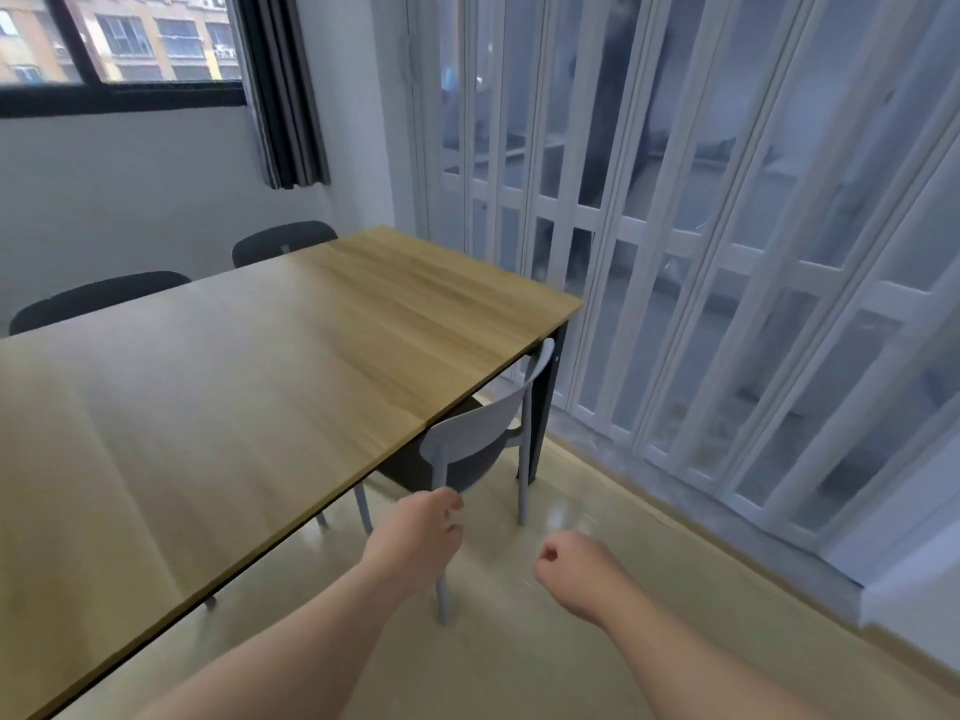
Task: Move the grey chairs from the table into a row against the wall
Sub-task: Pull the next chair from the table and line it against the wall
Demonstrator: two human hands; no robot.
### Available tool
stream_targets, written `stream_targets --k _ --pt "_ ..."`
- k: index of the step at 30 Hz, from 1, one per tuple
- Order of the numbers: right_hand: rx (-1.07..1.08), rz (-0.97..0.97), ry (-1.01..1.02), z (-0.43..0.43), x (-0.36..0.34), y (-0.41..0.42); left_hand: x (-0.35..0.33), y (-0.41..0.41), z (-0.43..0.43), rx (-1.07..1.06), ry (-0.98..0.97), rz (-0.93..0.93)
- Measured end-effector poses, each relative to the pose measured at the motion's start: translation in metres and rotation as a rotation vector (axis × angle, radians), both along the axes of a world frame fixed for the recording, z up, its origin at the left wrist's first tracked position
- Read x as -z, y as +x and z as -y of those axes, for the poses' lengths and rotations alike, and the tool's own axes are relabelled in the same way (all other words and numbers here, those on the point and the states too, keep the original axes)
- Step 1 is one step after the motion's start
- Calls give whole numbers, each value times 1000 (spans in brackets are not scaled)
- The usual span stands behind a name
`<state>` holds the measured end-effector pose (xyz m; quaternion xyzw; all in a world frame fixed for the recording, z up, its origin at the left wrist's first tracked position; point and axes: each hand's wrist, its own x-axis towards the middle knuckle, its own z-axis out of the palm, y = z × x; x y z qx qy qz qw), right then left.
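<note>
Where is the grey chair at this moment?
In the head view, the grey chair stands right of centre, tucked under the near right edge of the wooden table, just beyond the left hand, near the folding partition.

The table (218,387) hides the grey chair (483,433) seat and most of both black chairs (280,241).

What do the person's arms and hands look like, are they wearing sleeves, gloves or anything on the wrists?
Both forearms are bare as far as the view reaches, with no sleeves showing. The left hand and right hand wear no gloves. No watch, bracelet or ring is visible, though the picture is slightly blurred.
</note>
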<state>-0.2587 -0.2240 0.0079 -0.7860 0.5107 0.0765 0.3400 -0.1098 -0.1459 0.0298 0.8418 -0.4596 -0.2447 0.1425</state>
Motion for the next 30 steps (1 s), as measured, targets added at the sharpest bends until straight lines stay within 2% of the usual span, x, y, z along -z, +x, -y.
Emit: stream_targets --k 10,14,18,22,25,30 --pt "-61 -40 -20 147 2 61 19 67 151 19 -68 124" --pt "-90 -27 -68 197 3 96 32 91 200 73 2 163" --pt "-143 0 -158 235 13 122 47 105 233 101 91 120" --pt "-313 -30 -248 271 26 140 60 112 256 120 166 75" --pt "-489 -109 -283 298 40 150 74 106 270 33 205 33" --pt "-741 -216 -353 330 53 153 91 91 289 -74 260 115"
